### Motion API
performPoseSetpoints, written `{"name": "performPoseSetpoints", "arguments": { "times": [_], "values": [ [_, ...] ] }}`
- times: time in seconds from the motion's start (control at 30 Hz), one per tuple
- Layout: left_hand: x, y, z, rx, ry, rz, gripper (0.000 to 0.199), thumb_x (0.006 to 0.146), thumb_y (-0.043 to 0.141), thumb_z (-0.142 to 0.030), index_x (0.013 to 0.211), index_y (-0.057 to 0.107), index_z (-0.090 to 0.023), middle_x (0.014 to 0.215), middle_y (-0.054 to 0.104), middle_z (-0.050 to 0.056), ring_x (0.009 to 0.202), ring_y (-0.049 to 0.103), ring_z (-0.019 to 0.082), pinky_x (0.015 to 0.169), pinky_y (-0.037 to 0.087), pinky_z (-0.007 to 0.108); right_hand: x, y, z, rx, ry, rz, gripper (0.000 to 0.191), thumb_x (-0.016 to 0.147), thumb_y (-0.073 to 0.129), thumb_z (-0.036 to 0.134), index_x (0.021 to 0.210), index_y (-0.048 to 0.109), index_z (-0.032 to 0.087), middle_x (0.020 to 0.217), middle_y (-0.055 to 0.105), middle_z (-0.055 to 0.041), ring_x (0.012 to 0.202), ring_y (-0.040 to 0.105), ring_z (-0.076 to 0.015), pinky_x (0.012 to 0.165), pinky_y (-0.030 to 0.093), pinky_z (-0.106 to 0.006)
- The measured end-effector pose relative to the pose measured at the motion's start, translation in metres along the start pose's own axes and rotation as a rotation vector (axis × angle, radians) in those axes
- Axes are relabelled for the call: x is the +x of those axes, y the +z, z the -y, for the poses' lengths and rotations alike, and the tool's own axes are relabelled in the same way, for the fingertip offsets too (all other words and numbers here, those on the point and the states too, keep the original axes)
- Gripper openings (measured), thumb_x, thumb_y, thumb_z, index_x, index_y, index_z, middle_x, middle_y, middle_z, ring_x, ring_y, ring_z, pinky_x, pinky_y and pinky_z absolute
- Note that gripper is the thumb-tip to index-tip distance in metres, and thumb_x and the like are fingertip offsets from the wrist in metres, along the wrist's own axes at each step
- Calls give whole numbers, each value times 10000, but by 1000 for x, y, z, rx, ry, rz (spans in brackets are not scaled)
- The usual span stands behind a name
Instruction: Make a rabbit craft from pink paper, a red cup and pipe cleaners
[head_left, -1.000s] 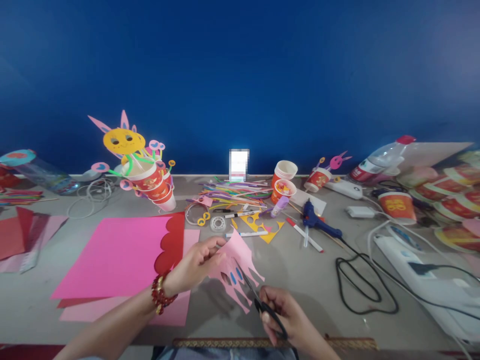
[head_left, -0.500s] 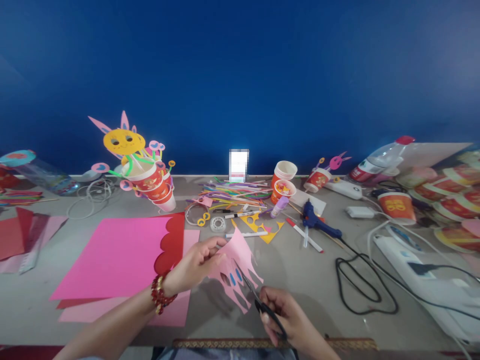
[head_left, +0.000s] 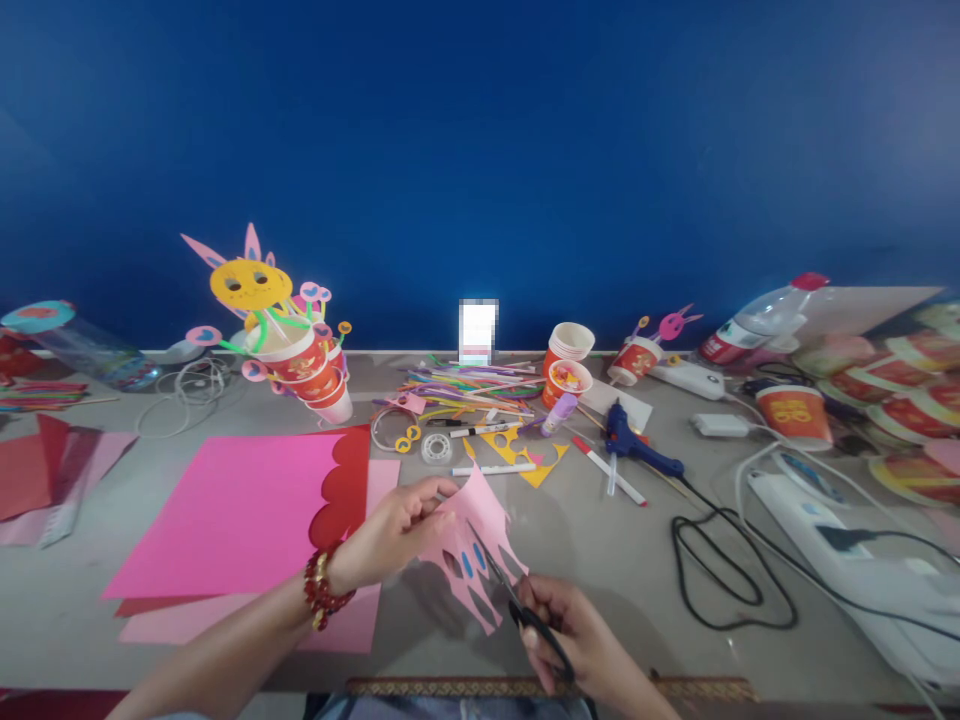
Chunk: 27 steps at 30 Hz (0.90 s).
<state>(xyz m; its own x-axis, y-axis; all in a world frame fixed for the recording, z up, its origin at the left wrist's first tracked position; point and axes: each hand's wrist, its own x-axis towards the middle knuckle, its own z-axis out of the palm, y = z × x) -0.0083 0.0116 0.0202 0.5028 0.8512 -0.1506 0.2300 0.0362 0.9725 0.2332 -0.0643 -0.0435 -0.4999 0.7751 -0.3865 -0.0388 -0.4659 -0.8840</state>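
My left hand (head_left: 401,525) pinches the upper left edge of a pale pink sheet of paper (head_left: 484,505), held above the table. The sheet's lower part is cut into jagged strips with openings, and blue ovals lie near its middle. In my right hand (head_left: 566,625) is a pair of black-handled scissors (head_left: 547,640), fingers closed around the handles. Their blades point up and left, lying against the pink paper beside the blue ovals. Whether the blades are parted is hard to tell. Beneath my left forearm lies a stack of bright pink paper (head_left: 225,510).
A blue glue gun (head_left: 637,440) with a black cord lies to the right, near a white power strip (head_left: 825,550). Decorated paper cups (head_left: 296,365) stand back left. Pipe cleaners (head_left: 465,385), a tape roll (head_left: 436,448) and yellow paper scraps (head_left: 510,445) lie mid-table.
The pink paper has shifted very slightly down with its cut strips tilting a little. Both hands hold nearly the same places.
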Motion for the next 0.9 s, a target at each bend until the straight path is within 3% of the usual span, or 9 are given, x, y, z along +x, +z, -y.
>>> {"name": "performPoseSetpoints", "arguments": {
  "times": [0.23,0.4,0.63,0.9],
  "values": [
    [0,0,-1,11,-4,5,272,936,477,-386,1074,547,-163,602,341,-74,507,281,85,482,222,211,-2,-1,0,-30,-3,-7,530,683,679,653,659,362,229,391,418,114,306,367,-51,369,232,-170],
    [-1,0,-1,-3,8,5,257,938,481,-370,1075,547,-162,601,334,-75,500,294,81,477,223,210,-2,-2,-3,-22,-23,-7,545,689,684,653,653,338,234,388,346,133,297,358,-46,356,215,-164],
    [0,1,-1,-55,-7,38,260,941,480,-377,1077,540,-163,622,432,-60,492,440,81,483,285,193,0,-4,-7,-7,-49,0,549,699,701,639,647,338,230,401,350,132,296,374,-39,342,202,-153],
    [0,0,3,-18,-1,13,232,934,505,-331,1095,532,-166,588,371,-82,486,356,71,479,251,193,-1,-6,-8,-25,-20,-16,569,668,712,667,641,352,228,396,362,130,296,383,-41,331,196,-154]
  ]
}}
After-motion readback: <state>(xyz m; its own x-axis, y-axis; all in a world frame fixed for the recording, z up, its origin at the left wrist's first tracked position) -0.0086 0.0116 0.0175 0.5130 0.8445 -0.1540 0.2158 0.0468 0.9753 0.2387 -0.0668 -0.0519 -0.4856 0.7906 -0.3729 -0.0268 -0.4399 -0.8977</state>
